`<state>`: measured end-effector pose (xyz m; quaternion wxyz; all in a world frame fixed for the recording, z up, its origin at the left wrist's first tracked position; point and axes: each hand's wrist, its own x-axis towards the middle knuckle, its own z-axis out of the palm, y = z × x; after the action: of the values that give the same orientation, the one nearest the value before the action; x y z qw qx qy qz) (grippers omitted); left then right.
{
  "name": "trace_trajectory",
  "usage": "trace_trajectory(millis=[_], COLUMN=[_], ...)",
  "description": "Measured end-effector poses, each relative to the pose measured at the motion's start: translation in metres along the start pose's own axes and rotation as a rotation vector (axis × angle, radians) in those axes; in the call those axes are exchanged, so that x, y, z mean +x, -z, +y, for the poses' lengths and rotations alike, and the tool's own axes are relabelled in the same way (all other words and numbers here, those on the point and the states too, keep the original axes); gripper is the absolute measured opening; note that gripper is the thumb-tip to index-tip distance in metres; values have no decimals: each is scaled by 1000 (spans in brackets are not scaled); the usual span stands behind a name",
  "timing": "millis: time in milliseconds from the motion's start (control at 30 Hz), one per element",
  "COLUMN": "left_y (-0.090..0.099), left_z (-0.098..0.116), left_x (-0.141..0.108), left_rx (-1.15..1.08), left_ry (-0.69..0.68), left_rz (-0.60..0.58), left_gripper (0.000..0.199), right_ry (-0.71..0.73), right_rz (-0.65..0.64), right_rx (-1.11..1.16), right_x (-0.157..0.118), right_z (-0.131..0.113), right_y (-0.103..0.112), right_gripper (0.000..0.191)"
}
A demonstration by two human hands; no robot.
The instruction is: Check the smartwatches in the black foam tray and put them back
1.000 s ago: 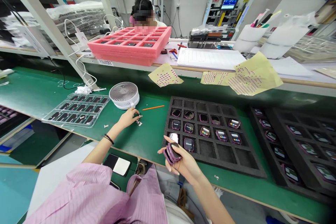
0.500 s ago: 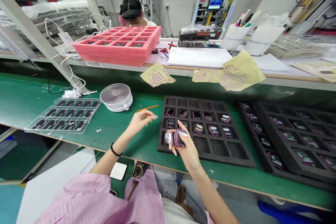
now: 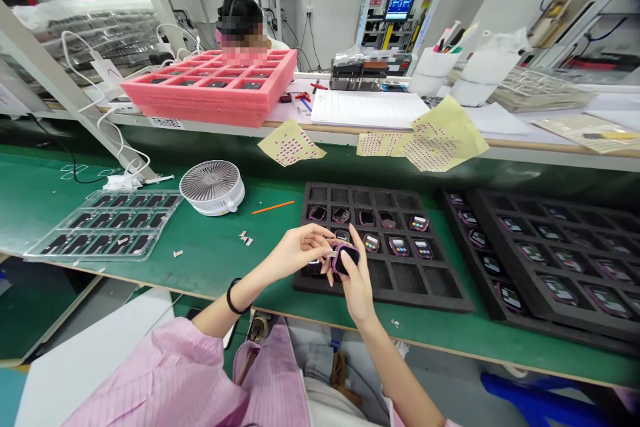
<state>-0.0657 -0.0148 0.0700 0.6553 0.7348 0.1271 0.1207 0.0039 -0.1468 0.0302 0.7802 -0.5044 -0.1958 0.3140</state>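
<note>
At the far left of the green counter [image 3: 215, 267], a clear plastic tray [image 3: 155, 238] carries rows of black parts. Beyond and above it, a pink foam tray [image 3: 200, 109] sits on the shelf, a co-worker's head behind it. Right of the clear tray stands a round white fan [image 3: 213, 188], then a few small white slips [image 3: 246, 238] and an orange stick [image 3: 273, 207] lying slantwise. The left hand [image 3: 300, 248] comes in next, its fingers drawn close together at the left edge of a purple-framed smartwatch [image 3: 347, 257]; whether they grip a slip there, I cannot tell. The right hand [image 3: 357, 280] holds that smartwatch between its fingers, over the near-left part of a black foam tray [image 3: 425, 301], whose compartments hold more watches, some with lit screens. Farther right, overlapping black foam trays [image 3: 543, 310] hold further watches.
</note>
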Motion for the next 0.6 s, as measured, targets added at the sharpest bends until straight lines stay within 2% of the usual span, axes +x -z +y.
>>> trace_trajectory(millis=[233,333,433,500,567,600], left_y=[12,3,-16,-30,-38,-40], left_z=[9,5,-4,-10,-13,-14], left_x=[5,7,4,1,-4,-6], left_rx=[62,-38,-226,-281,-275,-280], left_ry=[32,47,48,-1,-40,-28], left_rz=[-129,-58,83,170,186,141], left_gripper=[32,37,35,33,34,38], right_ry=[19,21,66,137,201,221], right_rz=[-96,-40,66,130,172,189], right_rx=[-129,-118,-83,-70,-71,-76], right_x=[2,1,1,1,2,2], right_z=[2,0,0,2,4,6], right_y=[6,2,-2,-2,0,1], right_gripper=[65,68,68,65,64,64])
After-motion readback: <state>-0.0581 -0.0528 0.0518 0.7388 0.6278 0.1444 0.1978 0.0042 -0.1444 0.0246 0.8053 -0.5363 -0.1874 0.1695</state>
